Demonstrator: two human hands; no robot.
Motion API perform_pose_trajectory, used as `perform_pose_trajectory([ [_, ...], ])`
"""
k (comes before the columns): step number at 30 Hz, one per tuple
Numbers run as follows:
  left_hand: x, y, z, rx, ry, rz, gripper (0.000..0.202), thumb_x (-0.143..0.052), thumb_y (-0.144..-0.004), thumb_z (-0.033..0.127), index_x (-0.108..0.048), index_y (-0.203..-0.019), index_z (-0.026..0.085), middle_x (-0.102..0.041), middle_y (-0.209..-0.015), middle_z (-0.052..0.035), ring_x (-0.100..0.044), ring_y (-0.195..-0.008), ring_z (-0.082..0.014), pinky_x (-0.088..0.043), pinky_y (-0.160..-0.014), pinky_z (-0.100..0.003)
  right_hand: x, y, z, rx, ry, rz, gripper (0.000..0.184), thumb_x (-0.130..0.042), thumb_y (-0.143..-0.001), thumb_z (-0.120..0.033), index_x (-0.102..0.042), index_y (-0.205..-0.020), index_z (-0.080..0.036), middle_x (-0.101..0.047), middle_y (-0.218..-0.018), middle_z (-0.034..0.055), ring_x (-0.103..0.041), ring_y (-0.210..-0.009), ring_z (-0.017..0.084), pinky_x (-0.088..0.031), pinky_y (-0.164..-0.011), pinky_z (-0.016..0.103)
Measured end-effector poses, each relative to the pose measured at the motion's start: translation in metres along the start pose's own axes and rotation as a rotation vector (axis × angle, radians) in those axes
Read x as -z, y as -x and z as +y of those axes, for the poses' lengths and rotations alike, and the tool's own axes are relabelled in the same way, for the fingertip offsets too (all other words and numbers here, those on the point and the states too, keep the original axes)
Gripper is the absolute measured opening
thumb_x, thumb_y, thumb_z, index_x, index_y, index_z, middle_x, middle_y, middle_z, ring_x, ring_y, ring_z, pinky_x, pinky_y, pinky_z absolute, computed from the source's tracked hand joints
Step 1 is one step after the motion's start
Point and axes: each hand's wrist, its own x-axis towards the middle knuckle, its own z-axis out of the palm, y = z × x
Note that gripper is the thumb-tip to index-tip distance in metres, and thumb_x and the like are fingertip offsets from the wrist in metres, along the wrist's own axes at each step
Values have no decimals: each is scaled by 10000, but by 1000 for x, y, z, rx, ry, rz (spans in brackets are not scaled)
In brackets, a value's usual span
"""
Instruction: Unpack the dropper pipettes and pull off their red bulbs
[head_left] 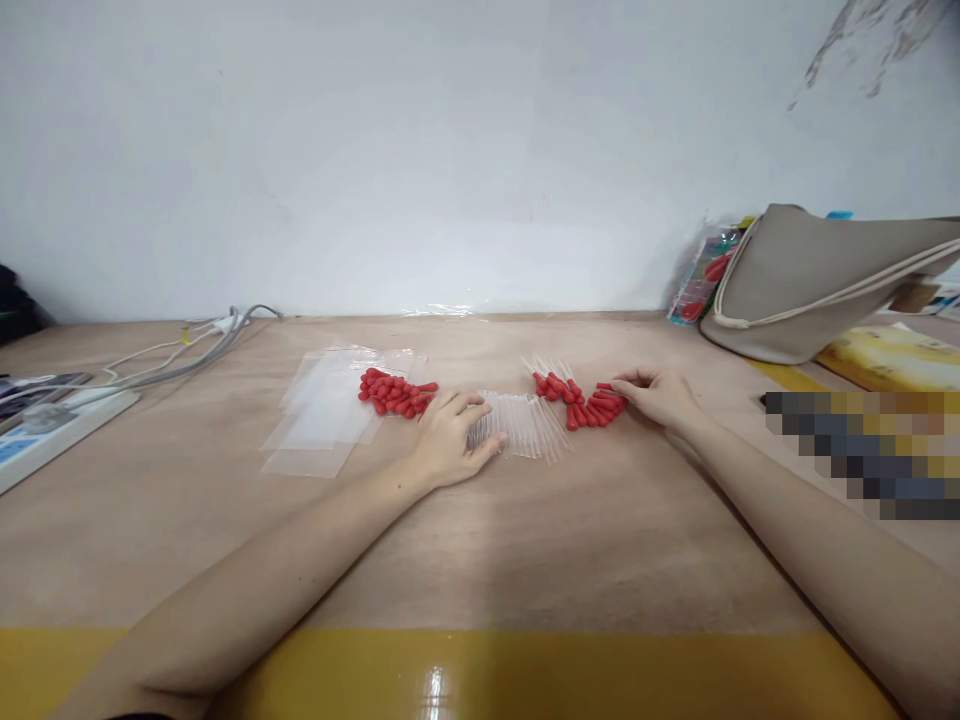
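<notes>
Clear droppers with red rubber bulbs lie on a wooden table. One pile of red bulbs sits left of centre, partly on flat clear plastic bags. A row of clear tubes fans out in the middle, with more red bulbs at its far right end. My left hand rests on the left end of the tube row, fingers curled over the tubes. My right hand touches the right-hand red bulbs, fingers bent together at their tips.
A beige bag with cord handles stands at the back right, a packet beside it. A white power strip and grey cables lie at the left. A yellow band runs along the near table edge. A white wall rises behind.
</notes>
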Motion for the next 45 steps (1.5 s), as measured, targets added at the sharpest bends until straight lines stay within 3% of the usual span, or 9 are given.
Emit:
perform_pose_trajectory([
  [6, 7, 6, 0, -54, 8, -119, 456, -579, -746, 495, -602, -1086, 191, -556, -1189, -106, -479, -1122, -281, -352, -943, -470, -2, -7, 11, -49, -22, -22, 224, -635, -658, -339, -700, -767, -154, -694, -740, 52, -603, -645, 154, -448, -588, 253],
  [16, 3, 6, -2, -52, 14, -133, 525, -563, -741, 531, -563, -1147, 198, -538, -1218, -101, -418, -1190, -283, -277, -1008, -475, -1, -5, -7, -7, 27, 28, 299, -604, -679, -406, -683, -784, -137, -611, -567, 18, -518, -496, 117, -363, -468, 225],
  [21, 4, 6, -1, -43, 23, -137, 541, -567, -735, 529, -552, -1163, 198, -533, -1220, -105, -411, -1196, -285, -284, -1002, -472, -12, 8, -41, 254, 233, -111, 336, -555, -722, -462, -702, -820, -176, -648, -635, 27, -523, -503, 119, -358, -471, 231],
  [26, 4, 6, -1, -41, 19, -141, 533, -569, -736, 525, -553, -1162, 205, -527, -1231, -104, -416, -1191, -287, -276, -1004, -477, -27, 20, -65, 577, 443, -192, 336, -610, -702, -462, -699, -935, -238, -667, -844, 41, -584, -760, 181, -415, -634, 261],
  [31, 5, 6, -1, -38, 20, -144, 524, -569, -738, 521, -563, -1149, 196, -536, -1218, -105, -418, -1188, -285, -280, -1007, -467, -33, 14, -62, 634, 486, -218, 214, -543, -783, -338, -710, -891, -261, -681, -852, 23, -594, -797, 178, -420, -716, 275],
  [34, 4, 6, -1, -45, 20, -142, 511, -569, -741, 516, -564, -1145, 203, -537, -1215, -103, -427, -1182, -282, -286, -1002, -469, -34, 16, -60, 644, 461, -181, 231, -490, -816, -305, -712, -867, -268, -692, -793, 6, -599, -756, 168, -420, -713, 273],
  [39, 4, 6, -2, -59, 22, -127, 515, -573, -741, 509, -563, -1146, 189, -537, -1211, -115, -428, -1180, -286, -293, -999, -473, -37, 20, -61, 626, 442, -8, 267, -461, -829, -308, -711, -881, -228, -698, -747, 30, -598, -718, 189, -428, -695, 304],
  [42, 3, 6, -2, -53, 27, -83, 544, -539, -772, 509, -513, -1209, 186, -536, -1211, -114, -423, -1187, -282, -298, -1001, -473, -37, 22, -64, 631, 316, 107, 263, -471, -829, -311, -702, -912, -218, -700, -799, 40, -600, -749, 193, -442, -704, 314],
  [45, 2, 5, -3, -20, 4, -23, 488, -429, -868, 407, -416, -1297, 177, -487, -1282, -116, -392, -1228, -260, -295, -1018, -455, -35, 33, -68, 680, 174, 178, 241, -504, -821, -318, -694, -930, -216, -690, -792, 42, -591, -740, 184, -455, -689, 315],
])
